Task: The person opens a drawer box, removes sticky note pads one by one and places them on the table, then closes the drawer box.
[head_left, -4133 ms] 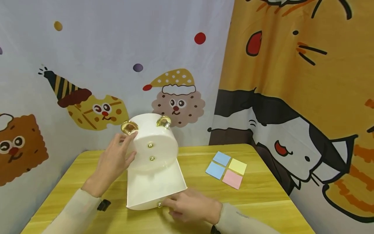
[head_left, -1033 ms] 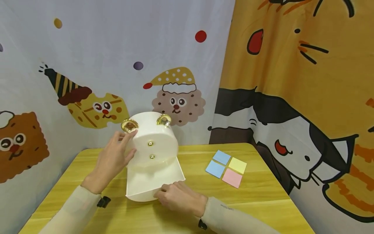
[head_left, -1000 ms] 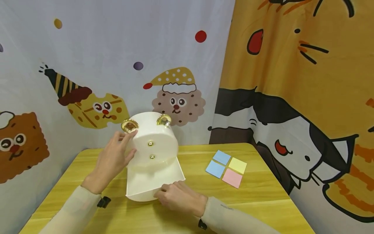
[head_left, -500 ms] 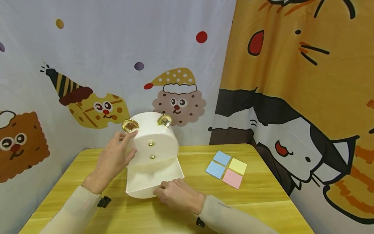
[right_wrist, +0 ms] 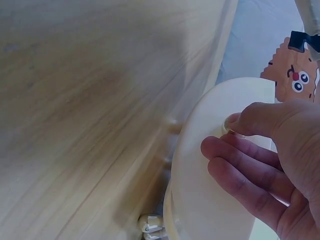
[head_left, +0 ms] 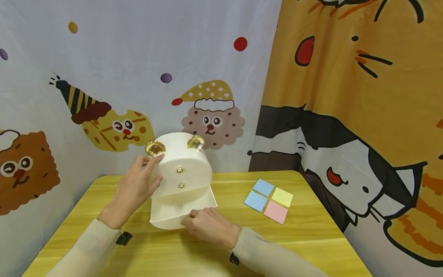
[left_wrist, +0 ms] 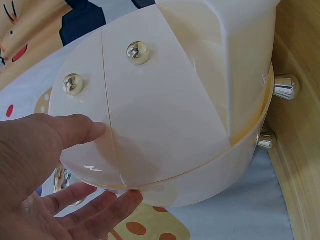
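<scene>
A white rounded drawer organizer with gold ears and gold knobs stands on the table. Its bottom drawer is pulled partway out, and the inside looks bare. My left hand steadies the organizer's left side; in the left wrist view the thumb lies on the front face and the fingers curl round the side wall. At the drawer front, my right hand pinches the small knob between thumb and index finger, mostly covering it. The other fingers are bent close to the drawer front.
Four-square sticky notes lie right of the organizer: two blue pads, a yellow pad and a pink pad. The wooden table meets a cartoon-printed curtain behind and to the right.
The right hand has moved away from me with the drawer, which now sticks out less than before. The left hand keeps its hold on the organizer's side. The sticky notes have not moved.
</scene>
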Demonstrator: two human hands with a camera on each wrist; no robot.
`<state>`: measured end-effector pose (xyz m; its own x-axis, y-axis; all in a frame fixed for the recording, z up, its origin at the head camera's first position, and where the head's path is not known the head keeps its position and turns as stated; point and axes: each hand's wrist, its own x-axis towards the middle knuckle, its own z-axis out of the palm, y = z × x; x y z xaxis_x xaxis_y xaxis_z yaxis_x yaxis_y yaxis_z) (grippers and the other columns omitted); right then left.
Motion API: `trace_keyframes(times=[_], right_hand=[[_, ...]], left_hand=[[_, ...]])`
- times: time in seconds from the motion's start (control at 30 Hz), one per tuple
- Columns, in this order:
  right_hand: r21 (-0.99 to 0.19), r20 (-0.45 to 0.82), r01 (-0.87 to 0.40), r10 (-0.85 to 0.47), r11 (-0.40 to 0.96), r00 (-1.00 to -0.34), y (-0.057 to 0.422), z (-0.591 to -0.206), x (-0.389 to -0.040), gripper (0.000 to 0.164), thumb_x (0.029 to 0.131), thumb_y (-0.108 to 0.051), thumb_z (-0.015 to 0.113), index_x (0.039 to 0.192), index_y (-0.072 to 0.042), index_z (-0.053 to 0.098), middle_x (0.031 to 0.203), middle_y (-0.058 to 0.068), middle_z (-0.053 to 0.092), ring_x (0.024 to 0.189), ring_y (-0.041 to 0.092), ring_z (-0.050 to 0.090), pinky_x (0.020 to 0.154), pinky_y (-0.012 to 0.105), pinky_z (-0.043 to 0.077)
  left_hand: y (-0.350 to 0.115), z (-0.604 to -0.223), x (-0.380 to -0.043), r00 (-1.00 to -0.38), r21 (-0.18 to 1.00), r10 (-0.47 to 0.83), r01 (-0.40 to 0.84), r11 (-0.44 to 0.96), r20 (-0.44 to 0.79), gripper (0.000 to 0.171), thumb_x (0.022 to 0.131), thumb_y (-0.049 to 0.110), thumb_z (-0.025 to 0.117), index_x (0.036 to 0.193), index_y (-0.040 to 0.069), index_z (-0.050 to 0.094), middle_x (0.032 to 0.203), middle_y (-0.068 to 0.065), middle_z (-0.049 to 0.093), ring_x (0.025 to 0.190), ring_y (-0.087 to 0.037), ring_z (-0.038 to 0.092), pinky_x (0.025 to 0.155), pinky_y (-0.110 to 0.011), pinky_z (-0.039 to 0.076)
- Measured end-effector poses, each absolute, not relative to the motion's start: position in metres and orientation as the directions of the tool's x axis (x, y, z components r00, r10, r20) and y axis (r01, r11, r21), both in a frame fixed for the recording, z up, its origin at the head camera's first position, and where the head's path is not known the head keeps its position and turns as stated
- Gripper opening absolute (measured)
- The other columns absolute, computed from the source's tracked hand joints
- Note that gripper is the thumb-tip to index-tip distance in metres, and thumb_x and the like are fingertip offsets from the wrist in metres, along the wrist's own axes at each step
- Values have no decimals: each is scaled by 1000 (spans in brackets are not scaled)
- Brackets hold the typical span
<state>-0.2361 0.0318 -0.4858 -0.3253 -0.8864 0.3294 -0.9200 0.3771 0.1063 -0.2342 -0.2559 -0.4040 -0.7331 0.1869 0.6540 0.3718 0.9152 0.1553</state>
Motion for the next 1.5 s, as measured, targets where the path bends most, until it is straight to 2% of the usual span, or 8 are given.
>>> trace_keyframes(times=[0.1, 0.27, 0.4, 0.73, 0.83, 1.0, 1.23, 1.5], right_hand=[[104, 332, -917, -883, 384, -332, 30, -487, -238, 16, 105, -10, 83, 108, -26, 84, 88, -11, 74, 65, -5, 48, 55, 9, 33], [106, 351, -915, -876, 389, -331, 28, -488, -243, 17, 103, -9, 84, 106, -26, 84, 89, -9, 77, 66, -3, 54, 55, 9, 35], [96, 358, -915, -871, 392, -336, 27, -490, -247, 18, 102, -7, 85, 105, -25, 85, 87, -9, 76, 66, -3, 53, 55, 9, 34], [81, 355, -904, -859, 421, -368, 23, -490, -253, 28, 102, -5, 81, 119, -25, 89, 94, -8, 81, 69, -3, 56, 57, 8, 36], [70, 359, -899, -851, 433, -382, 21, -489, -255, 31, 101, -4, 82, 122, -25, 90, 95, -8, 82, 68, -3, 54, 57, 8, 35], [61, 369, -894, -843, 443, -392, 18, -491, -259, 29, 99, -3, 82, 118, -25, 89, 89, -8, 78, 66, -3, 49, 56, 9, 31], [48, 370, -887, -833, 459, -411, 15, -494, -265, 30, 99, -6, 85, 122, -25, 89, 94, -5, 81, 65, -3, 52, 55, 9, 35], [24, 364, -883, -827, 468, -429, 11, -494, -269, 33, 98, -4, 84, 122, -25, 90, 96, -8, 82, 65, -4, 50, 56, 9, 34]], left_hand=[[-256, -404, -234, -735, 158, 186, 372, 915, 652, 78, 96, 10, 97, 166, 15, 63, 131, -24, 64, 100, -40, 73, 49, -26, 43], [-256, -404, -234, -726, 149, 190, 374, 915, 661, 78, 95, 10, 98, 165, 14, 63, 129, -24, 63, 98, -40, 72, 49, -30, 46], [-256, -404, -234, -718, 144, 191, 377, 915, 669, 78, 94, 10, 98, 164, 14, 64, 127, -23, 63, 97, -39, 71, 49, -32, 48], [-257, -405, -236, -717, 156, 190, 386, 909, 671, 79, 93, 10, 99, 164, 14, 64, 130, -25, 63, 104, -43, 74, 50, -28, 46], [-256, -405, -236, -719, 157, 188, 384, 910, 669, 79, 93, 9, 99, 164, 14, 64, 132, -26, 63, 105, -44, 75, 51, -30, 47], [-255, -403, -235, -720, 159, 185, 381, 911, 669, 79, 93, 9, 99, 164, 15, 64, 133, -27, 63, 105, -46, 75, 50, -33, 50], [-255, -403, -235, -729, 163, 182, 375, 913, 660, 79, 94, 10, 99, 164, 14, 64, 133, -27, 63, 105, -46, 75, 52, -35, 51], [-256, -403, -235, -737, 168, 174, 366, 915, 653, 79, 94, 10, 99, 164, 15, 64, 133, -27, 63, 102, -44, 74, 52, -34, 51]])
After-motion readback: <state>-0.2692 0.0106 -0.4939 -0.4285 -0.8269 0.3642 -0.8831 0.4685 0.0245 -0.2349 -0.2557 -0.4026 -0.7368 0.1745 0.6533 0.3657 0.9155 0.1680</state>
